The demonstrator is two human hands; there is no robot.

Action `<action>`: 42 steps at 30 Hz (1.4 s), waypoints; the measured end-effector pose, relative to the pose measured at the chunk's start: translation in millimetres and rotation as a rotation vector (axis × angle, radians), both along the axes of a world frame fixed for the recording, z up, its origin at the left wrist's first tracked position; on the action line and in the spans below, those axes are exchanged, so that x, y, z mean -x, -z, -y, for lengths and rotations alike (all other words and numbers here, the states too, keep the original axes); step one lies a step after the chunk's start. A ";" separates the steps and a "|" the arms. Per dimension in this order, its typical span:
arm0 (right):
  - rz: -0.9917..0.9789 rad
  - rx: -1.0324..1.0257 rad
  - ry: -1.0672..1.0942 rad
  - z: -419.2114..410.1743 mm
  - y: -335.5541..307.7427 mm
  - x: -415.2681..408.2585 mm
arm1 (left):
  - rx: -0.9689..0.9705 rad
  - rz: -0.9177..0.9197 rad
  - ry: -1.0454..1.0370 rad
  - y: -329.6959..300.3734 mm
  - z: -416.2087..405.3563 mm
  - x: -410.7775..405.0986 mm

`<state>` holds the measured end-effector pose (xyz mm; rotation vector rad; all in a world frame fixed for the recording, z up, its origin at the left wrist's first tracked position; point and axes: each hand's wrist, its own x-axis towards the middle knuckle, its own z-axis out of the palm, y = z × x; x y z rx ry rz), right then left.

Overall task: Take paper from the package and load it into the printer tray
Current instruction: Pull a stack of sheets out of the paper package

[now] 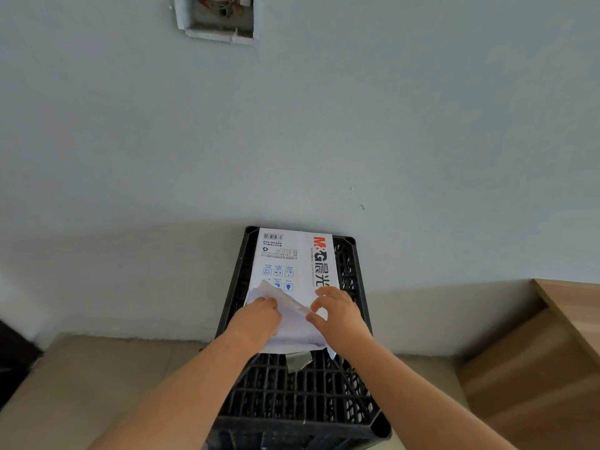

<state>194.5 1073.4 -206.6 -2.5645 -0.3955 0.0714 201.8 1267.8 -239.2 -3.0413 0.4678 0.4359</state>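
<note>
**Both hands at the open end of the paper package**

You are facing a pale blue-grey wall (324,108) that is filling most of the view, with a broken-open recess (216,17) showing near its top edge. Below it, a beige floor (97,368) is running along the base, and a wooden step or piece of furniture (535,352) is sitting off to your right.

A black plastic lattice crate (302,394) is standing against the wall directly in front of you. The paper package (289,258) — white, printed with a red and black logo, blue icons and a barcode — is lying flat on top of the crate, its far end near the wall and its near end opened toward you.

The wrapper flap (282,297) at that near end is standing up, crumpled. Your left hand (259,319) is pressing down on the left side of the opened end, fingers curled onto the wrapper. Your right hand (337,311) is pinching the loose wrapper between thumb and fingers, narrowly closed on it.

A small torn scrap of wrapper (297,361) is hanging just below the package's near edge, resting on the crate's lattice.
</note>
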 end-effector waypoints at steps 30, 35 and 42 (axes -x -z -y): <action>-0.026 0.015 -0.011 -2.8 -8.3 1.5 | -0.180 0.049 0.209 -17.9 -0.5 15.1; -0.008 0.018 -0.019 -2.4 -5.4 0.3 | -0.201 0.106 0.217 -15.8 7.1 22.8; -0.027 -0.023 -0.038 0.3 3.6 5.7 | -0.179 0.193 0.197 1.4 5.8 30.1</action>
